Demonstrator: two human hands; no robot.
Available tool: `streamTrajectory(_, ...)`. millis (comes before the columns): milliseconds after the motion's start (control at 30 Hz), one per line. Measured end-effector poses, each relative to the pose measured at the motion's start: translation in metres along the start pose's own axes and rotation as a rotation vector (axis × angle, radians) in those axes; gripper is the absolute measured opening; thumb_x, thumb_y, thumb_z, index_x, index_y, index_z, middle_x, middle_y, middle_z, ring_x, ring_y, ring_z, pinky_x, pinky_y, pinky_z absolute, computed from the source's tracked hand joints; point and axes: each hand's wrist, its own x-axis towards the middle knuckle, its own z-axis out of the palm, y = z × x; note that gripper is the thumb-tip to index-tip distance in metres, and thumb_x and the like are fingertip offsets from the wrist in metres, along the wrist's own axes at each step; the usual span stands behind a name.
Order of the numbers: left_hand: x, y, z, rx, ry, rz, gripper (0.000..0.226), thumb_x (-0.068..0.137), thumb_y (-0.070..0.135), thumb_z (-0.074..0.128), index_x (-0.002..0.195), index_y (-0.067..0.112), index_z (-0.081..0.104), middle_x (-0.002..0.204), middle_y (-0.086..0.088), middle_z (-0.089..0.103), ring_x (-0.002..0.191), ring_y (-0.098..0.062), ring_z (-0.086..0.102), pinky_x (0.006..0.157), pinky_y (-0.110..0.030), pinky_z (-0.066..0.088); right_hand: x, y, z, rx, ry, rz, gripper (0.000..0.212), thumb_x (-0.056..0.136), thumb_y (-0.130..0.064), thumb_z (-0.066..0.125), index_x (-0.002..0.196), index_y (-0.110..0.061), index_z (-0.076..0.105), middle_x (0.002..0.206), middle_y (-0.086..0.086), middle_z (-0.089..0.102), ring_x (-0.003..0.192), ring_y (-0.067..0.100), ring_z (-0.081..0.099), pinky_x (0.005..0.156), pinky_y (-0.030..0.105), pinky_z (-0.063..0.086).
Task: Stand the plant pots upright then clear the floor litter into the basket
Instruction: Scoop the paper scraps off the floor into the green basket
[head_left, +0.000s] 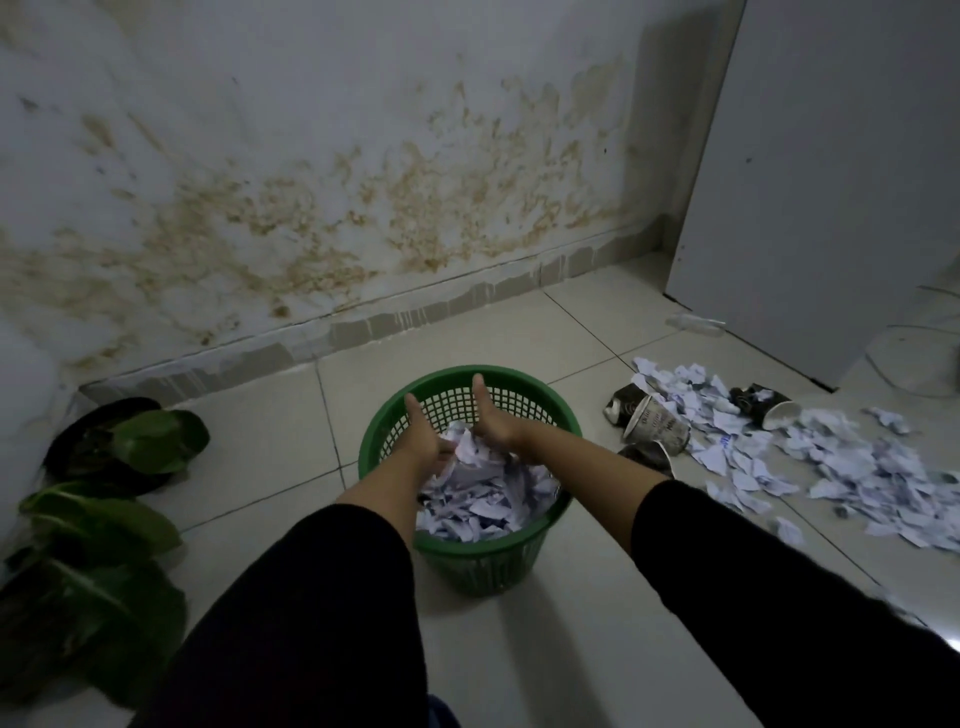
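A green plastic basket (524, 558) stands on the tiled floor in the middle, partly filled with torn white paper (483, 506). My left hand (423, 439) and my right hand (493, 423) are over the basket's mouth, palms facing each other and thumbs up, with a bunch of paper scraps (464, 441) pressed between them. My fingers point down into the basket and are partly hidden. Two leafy plants sit at the left by the wall: one in a dark pot (130, 441) and one nearer me (98, 566), whose pot I cannot see.
A spread of torn paper (841, 467) covers the floor at the right, mixed with paper cups (657, 423) (769, 408). A clear plastic bottle (696, 322) lies by a white panel (831, 182). A stained wall (311, 208) runs behind the basket.
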Motion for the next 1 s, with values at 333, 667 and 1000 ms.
streamTrajectory(333,-0.021,0.011,-0.017,0.103,0.048,0.201,0.093,0.093,0.063,-0.002,0.055,0.004,0.058,0.043,-0.003,0.041,0.044,-0.017,0.033,0.052,-0.024,0.029,-0.036,-0.008,-0.034,0.043,0.256,-0.223,0.062,0.105,-0.037,0.019,0.078,-0.012,0.068,0.074,0.003,0.068,0.068,0.022,0.058,0.072,0.033,0.050)
streamTrajectory(667,-0.021,-0.007,-0.005,0.234,-0.243,-0.005,0.108,0.071,0.080,-0.018,0.042,0.001,0.050,0.031,-0.007,0.041,0.022,-0.013,0.031,0.033,-0.012,0.023,-0.036,0.009,-0.014,0.160,-0.377,0.147,0.125,0.069,-0.091,-0.010,0.095,0.003,0.068,0.086,0.017,0.066,0.076,0.025,0.060,0.071,0.030,0.045)
streamTrajectory(1000,0.001,-0.020,0.004,0.308,-0.226,0.020,0.111,0.081,0.072,-0.014,0.087,-0.007,0.064,0.067,-0.016,0.059,0.051,-0.020,0.045,0.051,-0.023,0.031,-0.026,0.009,0.004,-0.028,-0.352,0.186,0.129,0.067,-0.094,-0.003,0.146,-0.001,0.039,0.146,0.023,0.044,0.136,0.035,0.039,0.112,0.046,0.024)
